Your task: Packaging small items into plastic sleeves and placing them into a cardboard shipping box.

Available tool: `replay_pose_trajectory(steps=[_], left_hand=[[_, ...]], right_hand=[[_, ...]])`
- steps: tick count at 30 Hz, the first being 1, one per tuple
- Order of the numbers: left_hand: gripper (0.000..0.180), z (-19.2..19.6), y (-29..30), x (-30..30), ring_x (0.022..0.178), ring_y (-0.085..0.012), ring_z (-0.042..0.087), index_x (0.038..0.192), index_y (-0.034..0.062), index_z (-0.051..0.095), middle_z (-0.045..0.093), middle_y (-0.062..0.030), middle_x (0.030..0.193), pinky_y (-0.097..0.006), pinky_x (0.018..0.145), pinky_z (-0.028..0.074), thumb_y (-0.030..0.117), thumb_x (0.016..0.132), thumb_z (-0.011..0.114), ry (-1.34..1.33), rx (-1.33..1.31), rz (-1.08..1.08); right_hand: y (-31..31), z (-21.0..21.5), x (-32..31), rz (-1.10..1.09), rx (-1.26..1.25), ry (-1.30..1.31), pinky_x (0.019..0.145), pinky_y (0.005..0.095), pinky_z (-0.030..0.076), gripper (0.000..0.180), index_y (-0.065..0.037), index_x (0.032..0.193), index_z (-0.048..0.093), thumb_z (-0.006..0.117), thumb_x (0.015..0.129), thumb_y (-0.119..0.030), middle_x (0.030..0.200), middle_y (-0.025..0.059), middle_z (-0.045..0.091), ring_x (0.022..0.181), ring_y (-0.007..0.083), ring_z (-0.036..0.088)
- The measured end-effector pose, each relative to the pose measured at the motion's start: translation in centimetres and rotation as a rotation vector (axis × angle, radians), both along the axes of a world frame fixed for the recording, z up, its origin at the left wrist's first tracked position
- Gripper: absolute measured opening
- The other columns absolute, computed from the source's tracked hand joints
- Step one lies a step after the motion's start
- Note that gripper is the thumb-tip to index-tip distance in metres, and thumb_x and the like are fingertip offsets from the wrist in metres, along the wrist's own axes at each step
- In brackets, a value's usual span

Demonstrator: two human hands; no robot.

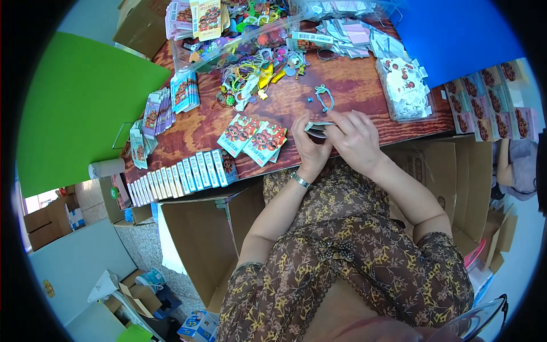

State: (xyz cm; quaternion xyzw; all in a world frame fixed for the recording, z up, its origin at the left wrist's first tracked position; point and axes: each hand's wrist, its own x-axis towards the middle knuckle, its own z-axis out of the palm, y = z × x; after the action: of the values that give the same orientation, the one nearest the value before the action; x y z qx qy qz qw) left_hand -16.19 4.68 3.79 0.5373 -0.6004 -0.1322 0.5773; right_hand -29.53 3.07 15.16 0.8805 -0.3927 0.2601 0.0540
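Between my two hands is a small, pale cardboard box (317, 129), its dark inside showing at an open end. My left hand (309, 149) is wrapped round it from the left. The fingers of my right hand (358, 139) are closed at its right edge and partly cover it. Just beyond my fingertips lies a light-blue cord loop (325, 98), with a tiny blue piece (310, 100) beside it. To the left of my left hand, several flat printed boxes (265, 142) with cartoon figures overlap on the wood-grain table (302, 162).
A row of upright boxes (188, 175) lines the table's near left edge. Further back lie a heap of colourful cords and trinkets (256, 77), a clear tray (239, 43) and scattered cards (350, 37). A clear container of printed cards (404, 91) stands right. Cardboard cartons (196, 245) sit below.
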Motion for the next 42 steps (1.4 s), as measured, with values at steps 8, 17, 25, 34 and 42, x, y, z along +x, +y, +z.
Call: replay_pose_trajectory(steps=[8, 17, 25, 34, 42], left_hand=[[0.079, 0.3, 0.3, -0.1, 0.123, -0.0377, 0.054, 0.138, -0.0011, 0.043, 0.054, -0.0205, 0.132, -0.046, 0.105, 0.045, 0.004, 0.071, 0.085, -0.043, 0.02, -0.007], [0.078, -0.8, 0.3, 0.4, 0.124, -0.0391, 0.055, 0.138, -0.0006, 0.043, 0.053, -0.0216, 0.133, -0.046, 0.106, 0.045, 0.004, 0.072, 0.084, 0.006, 0.028, -0.089], [0.087, 0.2, 0.9, 0.1, 0.127, -0.0447, 0.053, 0.141, 0.0, 0.039, 0.052, -0.0242, 0.138, -0.048, 0.108, 0.043, 0.009, 0.069, 0.086, -0.152, 0.18, -0.038], [0.084, 0.6, 1.4, 1.2, 0.133, -0.042, 0.051, 0.147, -0.0001, 0.036, 0.05, -0.0255, 0.145, -0.045, 0.11, 0.044, 0.008, 0.078, 0.083, 0.02, 0.167, -0.132], [0.057, 2.3, 1.4, 2.8, 0.122, -0.0363, 0.062, 0.132, -0.0003, 0.056, 0.061, -0.0217, 0.134, -0.042, 0.103, 0.05, 0.005, 0.081, 0.081, 0.119, 0.111, -0.262]], right_hand=[[-0.7, -0.3, 0.0, -0.043, 0.193, -0.174, 0.093, 0.0446, 0.051, 0.011, -0.001, 0.085, 0.067, 0.072, 0.08, -0.01, 0.137, 0.0139, 0.06, 0.121, 0.0354, 0.058], [-0.5, -0.3, 0.7, -0.15, 0.231, 0.188, 0.107, 0.0505, 0.041, 0.011, -0.005, 0.083, 0.068, 0.072, 0.078, -0.014, 0.138, 0.0171, 0.06, 0.129, 0.0345, 0.054], [-0.6, -1.3, -0.8, -0.028, 0.203, -0.081, 0.086, 0.0381, 0.055, 0.035, -0.016, 0.112, 0.071, 0.073, 0.078, -0.012, 0.135, 0.0136, 0.062, 0.105, 0.0268, 0.068], [-2.0, -4.5, -2.6, 0.12, 0.231, -0.134, 0.084, 0.0398, 0.06, 0.045, -0.015, 0.125, 0.067, 0.072, 0.081, -0.006, 0.129, 0.0141, 0.063, 0.107, 0.031, 0.069], [-4.5, -4.2, -4.4, 0.321, 0.396, -0.221, 0.082, 0.0368, 0.062, 0.035, -0.014, 0.124, 0.067, 0.068, 0.091, -0.005, 0.131, 0.0169, 0.059, 0.108, 0.0315, 0.068]])
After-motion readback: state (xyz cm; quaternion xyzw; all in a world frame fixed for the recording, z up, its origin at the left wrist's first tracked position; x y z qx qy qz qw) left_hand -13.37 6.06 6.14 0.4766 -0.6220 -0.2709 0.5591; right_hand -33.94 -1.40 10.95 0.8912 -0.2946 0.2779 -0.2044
